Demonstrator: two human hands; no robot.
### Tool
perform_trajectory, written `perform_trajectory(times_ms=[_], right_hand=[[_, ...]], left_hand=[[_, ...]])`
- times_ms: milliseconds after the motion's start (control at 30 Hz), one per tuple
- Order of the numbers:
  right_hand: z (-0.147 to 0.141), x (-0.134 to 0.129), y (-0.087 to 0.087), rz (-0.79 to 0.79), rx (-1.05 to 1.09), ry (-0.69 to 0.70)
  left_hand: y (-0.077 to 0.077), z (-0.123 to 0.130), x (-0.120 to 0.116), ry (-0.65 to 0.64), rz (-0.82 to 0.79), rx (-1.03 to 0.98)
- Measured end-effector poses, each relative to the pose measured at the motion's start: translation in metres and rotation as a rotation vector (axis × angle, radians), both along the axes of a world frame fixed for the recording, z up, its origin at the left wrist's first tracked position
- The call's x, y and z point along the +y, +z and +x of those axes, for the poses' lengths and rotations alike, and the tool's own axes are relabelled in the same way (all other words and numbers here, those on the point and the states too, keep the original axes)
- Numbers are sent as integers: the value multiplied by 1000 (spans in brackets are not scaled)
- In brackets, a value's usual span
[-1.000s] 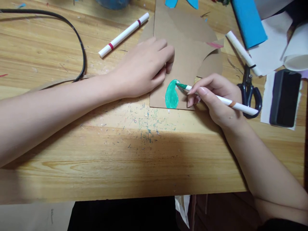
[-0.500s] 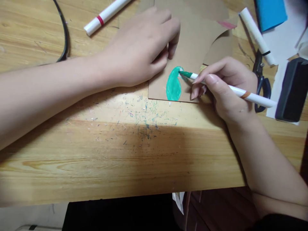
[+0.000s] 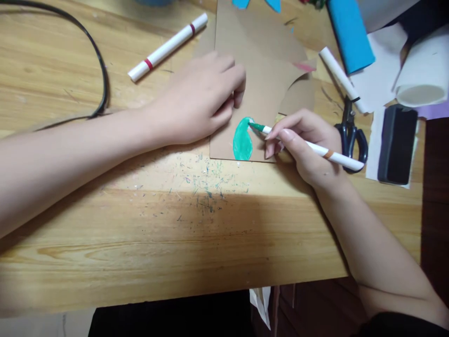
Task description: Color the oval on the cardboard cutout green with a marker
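In the head view, my right hand [image 3: 307, 142] is closed around a green felt-tip marker [image 3: 317, 150] with a white barrel and a brown band. Its tip touches the upper right edge of a green coloured shape [image 3: 242, 142], where a small pale patch shows. That shape lies at the near edge of a brown cardboard sheet [image 3: 261, 51]. My left hand [image 3: 206, 100] presses on the sheet's left side with its fingers curled; their undersides are hidden.
A white marker with red bands [image 3: 168, 47] lies at the upper left, near a black cable [image 3: 105, 79]. To the right are black-handled scissors [image 3: 361, 147], another white marker [image 3: 340, 77], a black block [image 3: 398, 145], blue folded paper [image 3: 351, 35] and a white roll [image 3: 424, 70].
The camera view has shifted, so the things on the right appear further left and lower. The marker tip stays at the top right of the green shape, and my left hand stays on the cardboard.
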State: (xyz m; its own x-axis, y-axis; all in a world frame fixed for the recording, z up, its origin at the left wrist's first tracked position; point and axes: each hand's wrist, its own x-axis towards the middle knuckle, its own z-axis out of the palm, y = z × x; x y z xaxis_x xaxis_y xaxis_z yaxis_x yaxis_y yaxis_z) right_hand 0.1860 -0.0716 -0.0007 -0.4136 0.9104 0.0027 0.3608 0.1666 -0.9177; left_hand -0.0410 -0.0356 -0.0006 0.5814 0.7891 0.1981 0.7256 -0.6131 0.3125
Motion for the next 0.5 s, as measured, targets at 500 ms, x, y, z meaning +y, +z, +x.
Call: perform_trajectory(times_ms=[500], right_hand=[[3, 5, -3, -47, 65, 74]], left_hand=[[-6, -4, -2, 11, -14, -60]])
